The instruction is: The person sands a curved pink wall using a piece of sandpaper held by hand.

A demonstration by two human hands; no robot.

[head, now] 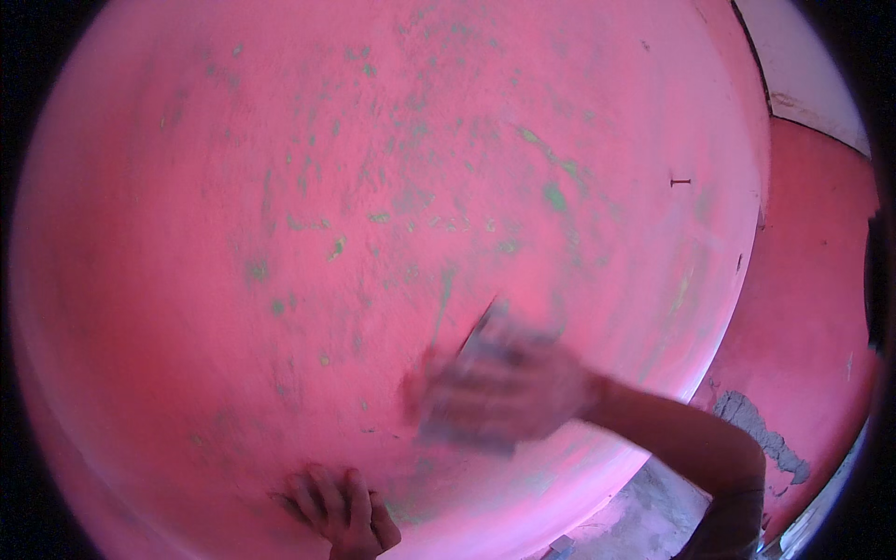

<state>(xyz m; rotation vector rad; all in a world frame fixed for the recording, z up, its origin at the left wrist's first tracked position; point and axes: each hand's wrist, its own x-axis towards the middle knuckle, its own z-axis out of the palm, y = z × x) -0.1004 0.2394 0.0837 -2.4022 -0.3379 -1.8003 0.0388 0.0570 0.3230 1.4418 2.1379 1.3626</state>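
A worn pink painted wall (210,175) with green and grey patches fills most of the head view. My left hand (346,504) rests against its lower part, fingers spread, with no object seen in it. To the right of it, my right hand (504,392) is blurred and grips a flat, greyish plate-like tool (479,336), held slantwise against the wall. The kind of tool is unclear, and the fingers hide much of it. A reddish blurred patch lies just left of that hand.
A nail (680,182) sticks out of the wall at the upper right. Beyond a bend is a red wall section (805,280) with a rough grey smear (759,434). Dusty grey floor (651,504) shows at the lower right, with a small grey block (560,546).
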